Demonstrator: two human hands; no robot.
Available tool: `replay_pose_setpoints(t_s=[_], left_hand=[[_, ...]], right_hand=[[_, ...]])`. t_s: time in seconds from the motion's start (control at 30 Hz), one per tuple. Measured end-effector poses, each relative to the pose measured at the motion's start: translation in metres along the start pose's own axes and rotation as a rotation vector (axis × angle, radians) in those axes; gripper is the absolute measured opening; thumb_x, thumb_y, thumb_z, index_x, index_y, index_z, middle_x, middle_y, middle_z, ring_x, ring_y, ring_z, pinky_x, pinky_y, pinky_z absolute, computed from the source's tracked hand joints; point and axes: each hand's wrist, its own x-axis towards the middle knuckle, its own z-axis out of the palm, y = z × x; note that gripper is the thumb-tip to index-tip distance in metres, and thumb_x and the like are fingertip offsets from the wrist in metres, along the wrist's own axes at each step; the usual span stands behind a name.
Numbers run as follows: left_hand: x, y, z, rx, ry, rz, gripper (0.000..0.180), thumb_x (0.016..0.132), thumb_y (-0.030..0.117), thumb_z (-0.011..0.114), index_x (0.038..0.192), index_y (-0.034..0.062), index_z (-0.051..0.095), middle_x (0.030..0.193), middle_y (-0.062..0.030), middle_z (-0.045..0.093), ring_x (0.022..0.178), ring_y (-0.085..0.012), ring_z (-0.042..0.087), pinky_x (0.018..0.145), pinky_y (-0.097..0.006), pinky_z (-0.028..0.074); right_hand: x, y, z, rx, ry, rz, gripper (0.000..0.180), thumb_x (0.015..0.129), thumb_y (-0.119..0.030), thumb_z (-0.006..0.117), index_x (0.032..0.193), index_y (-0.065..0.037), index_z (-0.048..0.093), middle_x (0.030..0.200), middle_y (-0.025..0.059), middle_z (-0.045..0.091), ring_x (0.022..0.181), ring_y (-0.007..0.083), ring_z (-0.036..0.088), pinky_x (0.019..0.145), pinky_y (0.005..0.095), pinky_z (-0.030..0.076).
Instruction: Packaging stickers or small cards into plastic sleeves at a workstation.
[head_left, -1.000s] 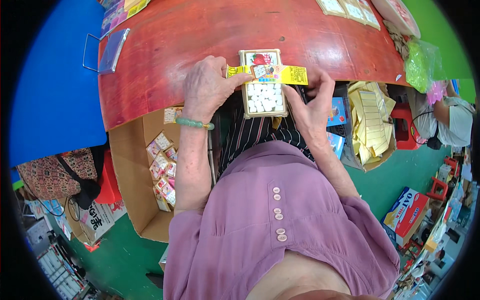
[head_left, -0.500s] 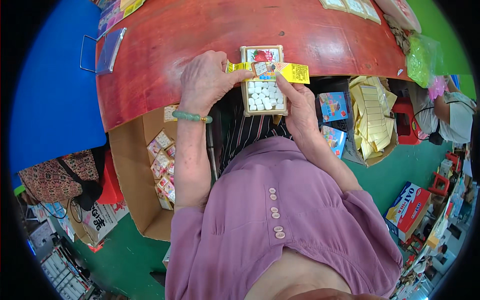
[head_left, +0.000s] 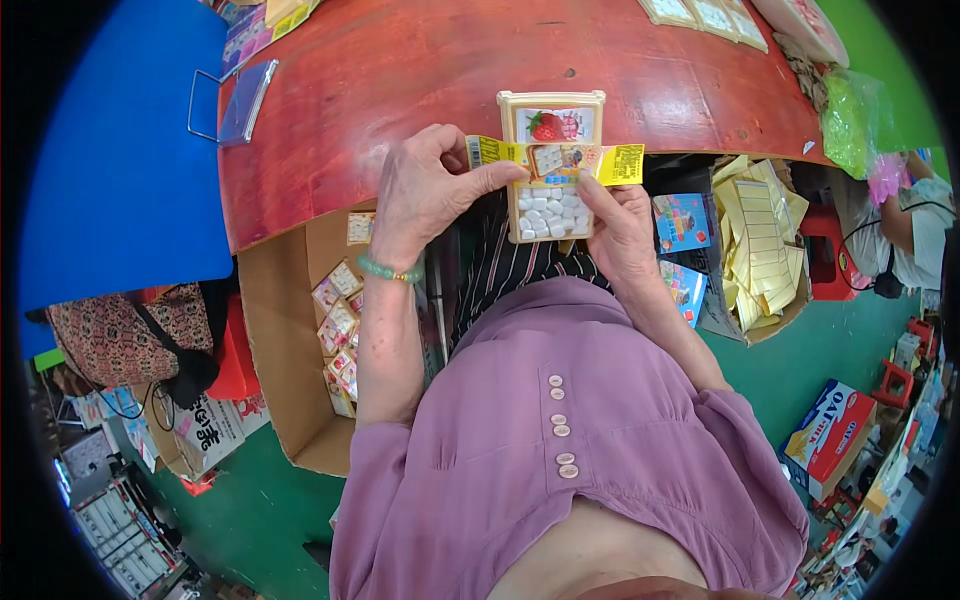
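A flat cream candy box (head_left: 551,165) with a strawberry picture and a window of small white pieces lies at the near edge of the red table (head_left: 420,70). A yellow paper band (head_left: 556,156) runs across its middle. My left hand (head_left: 435,190) pinches the band's left end against the box, a green bead bracelet on its wrist. My right hand (head_left: 620,225) holds the box's lower right side, fingers on the band.
An open cardboard carton (head_left: 290,340) with several packed boxes stands at my lower left. A box of yellow paper bands (head_left: 760,250) sits at the right, with blue packs (head_left: 682,220) beside it. More cream boxes (head_left: 700,14) lie at the far table edge. Another person (head_left: 915,235) is at the right.
My right hand has slid from the band's right end down to the box's lower right side. The left hand stays on the band.
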Motion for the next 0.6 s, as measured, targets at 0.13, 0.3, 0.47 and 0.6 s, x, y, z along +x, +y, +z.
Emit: replay_pose_setpoints(t_s=[0.13, 0.3, 0.47, 0.6], left_hand=[[-0.011, 0.002, 0.007, -0.276, -0.044, -0.022, 0.044, 0.06, 0.036, 0.087, 0.073, 0.0012, 0.063, 0.068, -0.0028, 0.059, 0.063, -0.0107, 0.054, 0.058, -0.027, 0.047], [-0.016, 0.007, 0.002, -0.371, -0.209, -0.012, 0.04, 0.062, 0.028, 0.087, 0.085, 0.0023, 0.066, 0.076, -0.0003, 0.061, 0.074, -0.0091, 0.056, 0.069, -0.025, 0.048], [-0.024, 0.016, 0.003, -0.48, -0.392, -0.116, 0.037, 0.064, 0.022, 0.086, 0.09, 0.0036, 0.067, 0.082, 0.0006, 0.063, 0.079, -0.007, 0.056, 0.074, -0.024, 0.047], [-0.028, 0.014, 0.014, -0.635, -0.496, -0.168, 0.046, 0.058, 0.019, 0.089, 0.096, 0.0037, 0.066, 0.09, 0.0005, 0.064, 0.084, -0.007, 0.057, 0.077, -0.024, 0.047]], right_hand=[[-0.007, -0.004, -0.006, 0.057, -0.062, -0.004, 0.029, 0.09, -0.005, 0.057, 0.117, 0.002, 0.054, 0.11, 0.0141, 0.063, 0.099, 0.0198, 0.064, 0.088, 0.0341, 0.052], [-0.012, -0.007, -0.018, 0.039, -0.129, 0.031, 0.029, 0.088, -0.006, 0.059, 0.115, 0.003, 0.054, 0.109, 0.0148, 0.063, 0.098, 0.0203, 0.064, 0.089, 0.0359, 0.051], [-0.015, -0.007, -0.031, 0.049, -0.163, 0.095, 0.031, 0.086, -0.004, 0.06, 0.115, 0.005, 0.054, 0.108, 0.0156, 0.063, 0.099, 0.0214, 0.064, 0.09, 0.0371, 0.051], [-0.02, -0.006, -0.037, 0.051, -0.185, 0.148, 0.03, 0.085, -0.003, 0.062, 0.113, 0.005, 0.055, 0.108, 0.0154, 0.064, 0.099, 0.0221, 0.064, 0.09, 0.0378, 0.051]])
